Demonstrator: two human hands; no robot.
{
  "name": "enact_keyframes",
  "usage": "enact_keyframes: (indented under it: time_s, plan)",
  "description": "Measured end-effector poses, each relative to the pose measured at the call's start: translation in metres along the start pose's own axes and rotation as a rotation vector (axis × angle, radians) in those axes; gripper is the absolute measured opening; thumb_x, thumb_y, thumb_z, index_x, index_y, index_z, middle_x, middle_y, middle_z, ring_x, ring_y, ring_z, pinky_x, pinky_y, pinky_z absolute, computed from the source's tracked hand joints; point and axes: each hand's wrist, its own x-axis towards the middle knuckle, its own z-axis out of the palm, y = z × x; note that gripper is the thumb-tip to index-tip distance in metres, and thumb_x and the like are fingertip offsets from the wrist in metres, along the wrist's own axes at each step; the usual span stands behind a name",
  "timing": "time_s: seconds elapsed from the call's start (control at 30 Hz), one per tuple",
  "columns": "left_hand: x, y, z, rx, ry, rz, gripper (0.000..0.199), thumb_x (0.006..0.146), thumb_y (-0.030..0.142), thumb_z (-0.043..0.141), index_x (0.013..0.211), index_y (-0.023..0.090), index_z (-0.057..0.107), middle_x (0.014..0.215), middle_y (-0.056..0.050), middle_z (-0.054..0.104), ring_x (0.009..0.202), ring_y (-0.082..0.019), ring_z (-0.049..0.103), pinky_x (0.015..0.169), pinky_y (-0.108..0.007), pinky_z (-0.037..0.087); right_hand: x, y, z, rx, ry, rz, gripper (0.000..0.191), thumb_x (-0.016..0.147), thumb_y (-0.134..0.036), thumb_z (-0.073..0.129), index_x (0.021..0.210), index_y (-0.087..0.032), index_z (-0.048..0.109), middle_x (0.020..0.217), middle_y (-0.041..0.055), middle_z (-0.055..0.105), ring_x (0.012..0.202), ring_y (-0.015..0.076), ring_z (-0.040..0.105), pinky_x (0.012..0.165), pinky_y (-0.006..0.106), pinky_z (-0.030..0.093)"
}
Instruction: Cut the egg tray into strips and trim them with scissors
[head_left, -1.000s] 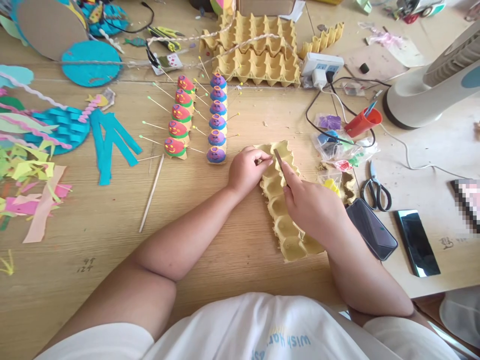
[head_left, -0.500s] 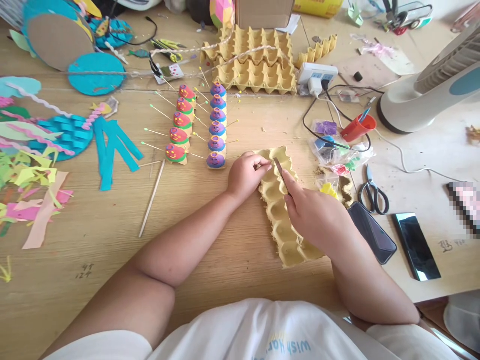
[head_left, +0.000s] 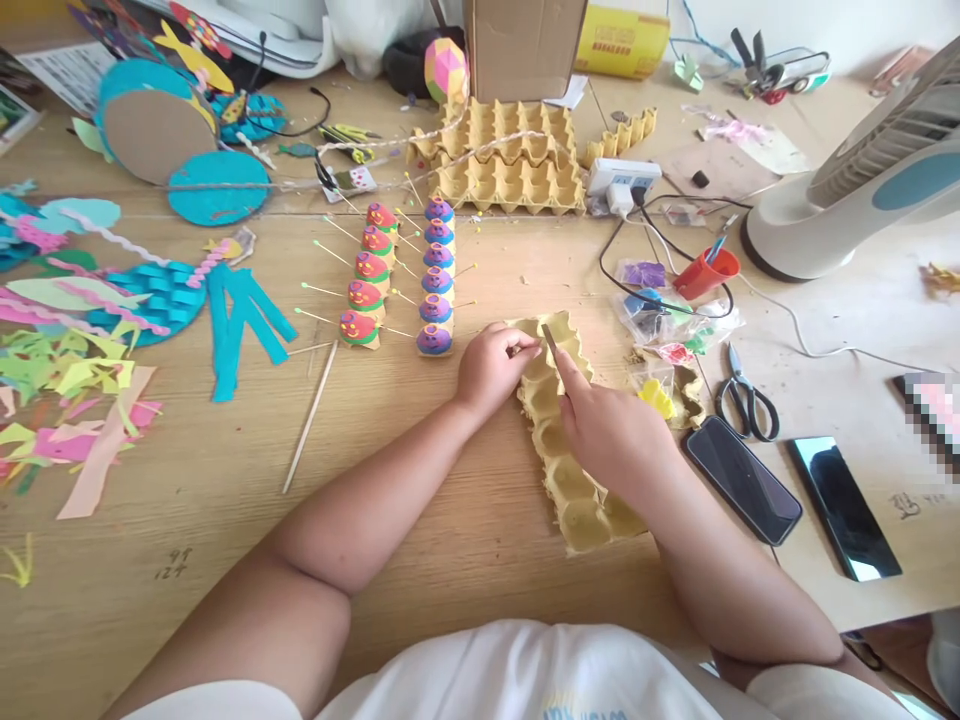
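Left fingers (head_left: 527, 341) pinch the egg tray (head_left: 564, 470), right fingers (head_left: 574, 380) clamp a narrow blade (head_left: 550, 341) over it, and "124" is handwritten on the counter (head_left: 420, 540).

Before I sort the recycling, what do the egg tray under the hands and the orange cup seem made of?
The egg tray looks like molded paper pulp: matte, dull yellow, ragged along its edge. The orange cup is probably smooth plastic, judging by its bright, even color.

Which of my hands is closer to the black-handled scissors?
Right. The right hand, gripping a blade over the egg tray, is left of the scissors; the left hand is farther left, at the tray's far left corner.
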Motion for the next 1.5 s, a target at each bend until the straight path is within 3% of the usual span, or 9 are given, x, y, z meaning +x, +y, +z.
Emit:
enact_keyframes:
  time_s: [0.17, 0.33, 0.5, 0.83, 1.0, 1.5]
  plan:
    - [-0.0001, -0.0012, 0.0005, -0.004, -0.001, 0.023, 0.006, 0.085, 0.018, 0.080, 0.084, 0.023, 0.082, 0.084, -0.001, 0.074, 0.078, -0.017, 0.065, 0.077, -0.030, 0.052, -0.0016, -0.0007, 0.0007, -0.021, -0.027, -0.014, 0.068, 0.110, -0.024, 0.038, 0.175, -0.013, 0.021, 0.098, 0.0120, 0.082, 0.084, 0.0236, 0.080, 0.056, 0.030, 0.042]
    - [0.0007, -0.0029, 0.0008, 0.007, -0.001, 0.007, 0.005, 0.084, 0.019, 0.080, 0.086, 0.024, 0.083, 0.087, -0.001, 0.076, 0.077, -0.016, 0.065, 0.075, -0.030, 0.052, -0.0007, -0.0008, 0.0020, -0.001, 0.026, -0.008, 0.070, 0.109, -0.025, 0.038, 0.175, -0.014, 0.017, 0.098, 0.0126, 0.082, 0.083, 0.0235, 0.079, 0.055, 0.029, 0.043]
    - [0.0004, -0.0017, 0.0008, -0.016, -0.010, -0.005, 0.006, 0.085, 0.019, 0.080, 0.088, 0.023, 0.083, 0.088, -0.002, 0.075, 0.077, -0.016, 0.064, 0.077, -0.029, 0.052, -0.0032, -0.0013, -0.0004, -0.042, -0.058, -0.003, 0.069, 0.110, -0.024, 0.039, 0.175, -0.013, 0.018, 0.096, 0.0120, 0.081, 0.081, 0.0221, 0.079, 0.055, 0.029, 0.044]
    - [-0.0008, -0.0005, 0.0023, -0.025, -0.015, -0.030, 0.004, 0.086, 0.018, 0.080, 0.086, 0.022, 0.083, 0.087, -0.001, 0.073, 0.078, -0.015, 0.064, 0.074, -0.028, 0.048, -0.0012, -0.0041, 0.0011, -0.016, -0.075, 0.021, 0.066, 0.113, -0.027, 0.035, 0.175, -0.016, 0.018, 0.099, 0.0112, 0.081, 0.086, 0.0236, 0.080, 0.062, 0.029, 0.048]
    - [-0.0004, 0.0001, 0.0018, -0.013, -0.013, -0.038, 0.004, 0.084, 0.018, 0.082, 0.083, 0.022, 0.083, 0.081, 0.000, 0.070, 0.074, -0.015, 0.062, 0.070, -0.028, 0.045, 0.0046, -0.0030, 0.0030, 0.013, -0.036, 0.018, 0.067, 0.113, -0.027, 0.033, 0.176, -0.015, 0.013, 0.100, 0.0113, 0.082, 0.088, 0.0233, 0.080, 0.061, 0.029, 0.047]
    - [-0.0007, -0.0035, 0.0035, -0.047, -0.023, -0.020, 0.007, 0.086, 0.017, 0.080, 0.089, 0.022, 0.084, 0.085, -0.001, 0.071, 0.078, -0.015, 0.063, 0.074, -0.028, 0.047, 0.0009, -0.0011, 0.0094, -0.003, -0.029, 0.006, 0.070, 0.110, -0.025, 0.042, 0.175, -0.017, 0.018, 0.096, 0.0081, 0.081, 0.082, 0.0222, 0.080, 0.059, 0.030, 0.044]
